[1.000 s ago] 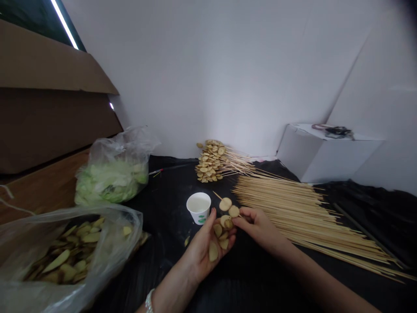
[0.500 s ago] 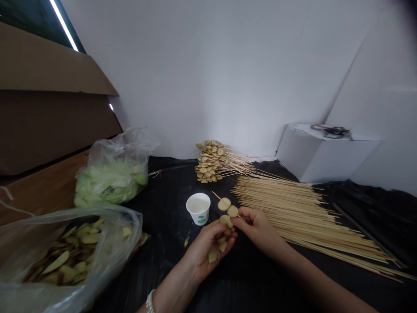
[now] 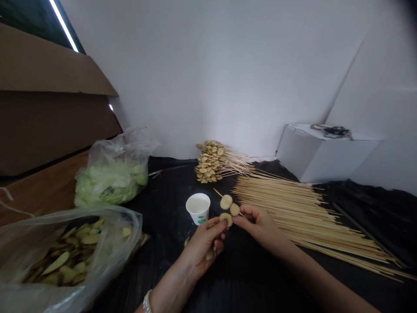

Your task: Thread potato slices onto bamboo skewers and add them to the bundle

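Observation:
My right hand (image 3: pixel 256 224) pinches a thin wooden skewer (image 3: pixel 217 192) that carries two round potato slices (image 3: pixel 226 202); its bare tip points up and left. Between the thumb and fingers of my left hand (image 3: pixel 205 243) is another potato slice (image 3: pixel 225 219), held just below the skewered ones. More slices sit in the curled palm of that hand, partly hidden by the fingers. A white paper cup (image 3: pixel 198 208) with green marks stands just beyond my left hand.
Loose bare skewers (image 3: pixel 302 208) lie spread on the right. Finished potato skewers (image 3: pixel 210 161) are piled at the back. On the left are an open plastic bag (image 3: pixel 124 256) of potato slices and a bag of cut greens (image 3: pixel 110 180). A white box (image 3: pixel 306 152) stands at back right.
My left fingers have shifted, bringing one slice forward in a pinch while the others sit deeper in the palm. The skewer in my right hand has moved slightly right.

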A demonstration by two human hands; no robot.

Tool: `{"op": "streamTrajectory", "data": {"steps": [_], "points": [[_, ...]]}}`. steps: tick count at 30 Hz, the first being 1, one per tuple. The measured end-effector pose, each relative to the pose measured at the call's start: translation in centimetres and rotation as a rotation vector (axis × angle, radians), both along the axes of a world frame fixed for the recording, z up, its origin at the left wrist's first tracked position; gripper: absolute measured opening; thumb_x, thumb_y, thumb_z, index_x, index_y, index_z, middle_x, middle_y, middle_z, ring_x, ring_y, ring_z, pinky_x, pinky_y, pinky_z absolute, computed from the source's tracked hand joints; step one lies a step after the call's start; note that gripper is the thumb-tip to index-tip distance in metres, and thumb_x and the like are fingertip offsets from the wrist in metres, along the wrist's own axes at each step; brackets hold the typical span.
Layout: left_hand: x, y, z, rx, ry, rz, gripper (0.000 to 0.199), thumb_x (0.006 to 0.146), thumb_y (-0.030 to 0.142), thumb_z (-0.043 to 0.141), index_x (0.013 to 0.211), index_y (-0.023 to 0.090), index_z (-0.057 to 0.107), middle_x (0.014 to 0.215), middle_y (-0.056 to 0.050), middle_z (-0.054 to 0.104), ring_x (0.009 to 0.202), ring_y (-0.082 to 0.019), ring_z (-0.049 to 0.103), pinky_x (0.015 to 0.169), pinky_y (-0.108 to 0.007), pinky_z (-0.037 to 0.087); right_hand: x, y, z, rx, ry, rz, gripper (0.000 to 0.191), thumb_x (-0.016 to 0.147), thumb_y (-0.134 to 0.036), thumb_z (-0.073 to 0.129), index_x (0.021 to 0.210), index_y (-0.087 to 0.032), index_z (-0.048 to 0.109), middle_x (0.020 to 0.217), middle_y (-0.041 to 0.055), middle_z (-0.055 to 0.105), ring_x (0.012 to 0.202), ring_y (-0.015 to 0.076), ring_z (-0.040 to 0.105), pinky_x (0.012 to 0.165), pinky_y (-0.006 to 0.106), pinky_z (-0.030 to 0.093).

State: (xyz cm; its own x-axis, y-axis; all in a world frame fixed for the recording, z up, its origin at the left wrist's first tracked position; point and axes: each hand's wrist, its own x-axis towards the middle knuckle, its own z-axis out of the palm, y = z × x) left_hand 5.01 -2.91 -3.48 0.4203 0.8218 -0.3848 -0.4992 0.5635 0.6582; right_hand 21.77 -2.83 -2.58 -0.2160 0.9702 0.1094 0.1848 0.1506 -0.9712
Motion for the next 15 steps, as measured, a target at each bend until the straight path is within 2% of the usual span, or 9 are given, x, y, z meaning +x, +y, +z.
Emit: {"op": "streamTrajectory", "data": {"steps": [7,15], "points": [[-1.5,0.2,2.9,-0.053,-0.135,0.102,0.017,0.072,0.008,0.067,0.086,0.012,0.058,0.078,-0.002,0.055,0.052,-0.001,0.046,0.034,-0.005,0.029,0.2,-0.8,1.8,0.056,-0.054,-0.012,0.023,0.082,-0.039,0.053,0.075,-0.017,0.058,0.060,-0.0046,0.044,0.055,0.0092,0.040,0.050,0.022,0.030],[-2.4,0.6,3.8,0.024,-0.203,0.186,0.010,0.079,0.012,0.062,0.088,0.013,0.057,0.080,-0.002,0.053,0.051,-0.001,0.042,0.033,-0.005,0.030,0.3,-1.3,2.0,0.145,-0.184,-0.023,0.027,0.090,-0.035,0.042,0.082,-0.018,0.062,0.054,-0.0043,0.047,0.053,0.0105,0.044,0.050,0.022,0.032]]}}
